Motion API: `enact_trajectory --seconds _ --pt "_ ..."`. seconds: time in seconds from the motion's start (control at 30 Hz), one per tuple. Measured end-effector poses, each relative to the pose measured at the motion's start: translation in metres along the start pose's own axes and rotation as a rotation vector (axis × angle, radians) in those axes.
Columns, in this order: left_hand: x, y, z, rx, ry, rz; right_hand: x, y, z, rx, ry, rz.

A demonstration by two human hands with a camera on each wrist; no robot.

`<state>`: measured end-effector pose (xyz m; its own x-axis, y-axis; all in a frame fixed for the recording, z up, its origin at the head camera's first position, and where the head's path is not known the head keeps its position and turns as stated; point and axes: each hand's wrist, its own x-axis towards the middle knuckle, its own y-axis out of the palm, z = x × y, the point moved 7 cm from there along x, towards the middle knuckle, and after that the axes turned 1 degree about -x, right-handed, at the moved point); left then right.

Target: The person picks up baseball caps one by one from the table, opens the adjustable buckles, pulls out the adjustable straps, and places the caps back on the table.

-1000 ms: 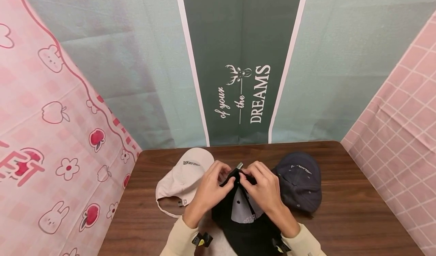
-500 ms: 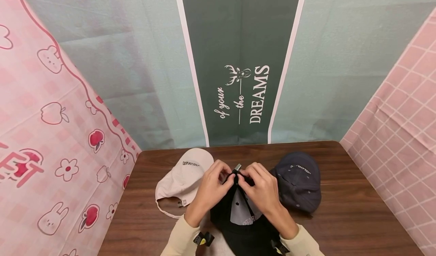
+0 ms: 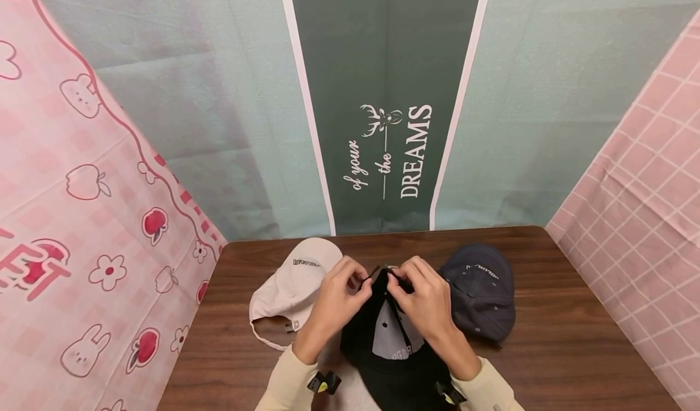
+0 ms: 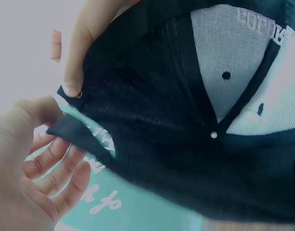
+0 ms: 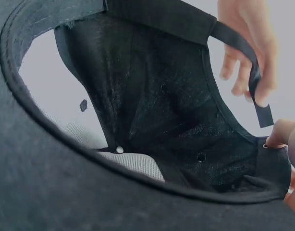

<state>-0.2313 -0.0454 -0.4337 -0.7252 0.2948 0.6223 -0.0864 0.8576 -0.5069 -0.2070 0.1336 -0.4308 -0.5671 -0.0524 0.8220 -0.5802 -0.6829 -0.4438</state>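
Observation:
A black baseball cap (image 3: 401, 380) lies inside up at the front of the table, brim toward the person, grey lining showing in its crown. My left hand (image 3: 339, 295) pinches the loose end of its thin back strap (image 5: 264, 113) between thumb and finger. Opposite it, my right hand (image 3: 423, 292) pinches the other corner of the back opening, its thumb beside a small metal eyelet (image 5: 265, 146). A gap shows between strap end and that corner in the right wrist view. Something small and shiny, partly hidden, sits between the fingertips in the head view.
A pale pink cap (image 3: 306, 277) with a metal strap buckle (image 3: 293, 326) lies left of the hands. To the right rests a navy cap (image 3: 481, 295). The brown wooden table (image 3: 574, 338) ends at hanging cloths behind and at both sides.
My left hand has drawn slightly left, away from my right, with the strap now stretching between them. The shiny metal piece that stuck up above the fingers now sits lower.

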Motion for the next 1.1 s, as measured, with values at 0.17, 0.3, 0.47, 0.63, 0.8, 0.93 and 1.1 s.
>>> enact_trajectory --seconds 0.17,0.3,0.47,0.63,0.8,0.93,1.1 --pt "-0.003 -0.008 0.008 -0.005 -0.04 -0.028 0.001 -0.004 -0.006 -0.011 0.015 -0.011" --pt "-0.005 -0.016 0.015 -0.023 -0.067 -0.052 0.001 -0.004 -0.01 -0.014 0.033 -0.005" --pt "-0.007 -0.025 0.022 -0.033 -0.097 -0.085 0.001 -0.005 -0.014 -0.011 0.048 -0.005" --pt "-0.007 -0.035 0.026 -0.013 -0.1 -0.127 0.003 -0.005 -0.015 -0.007 0.062 0.01" --pt "-0.007 -0.042 0.028 0.005 -0.088 -0.168 0.005 -0.007 -0.015 -0.029 0.062 0.028" --pt "-0.009 -0.044 0.031 0.009 -0.095 -0.181 0.007 -0.01 -0.014 -0.05 0.058 0.027" --pt "-0.01 -0.04 0.035 -0.019 -0.161 -0.143 0.009 -0.01 -0.011 -0.04 0.04 0.032"
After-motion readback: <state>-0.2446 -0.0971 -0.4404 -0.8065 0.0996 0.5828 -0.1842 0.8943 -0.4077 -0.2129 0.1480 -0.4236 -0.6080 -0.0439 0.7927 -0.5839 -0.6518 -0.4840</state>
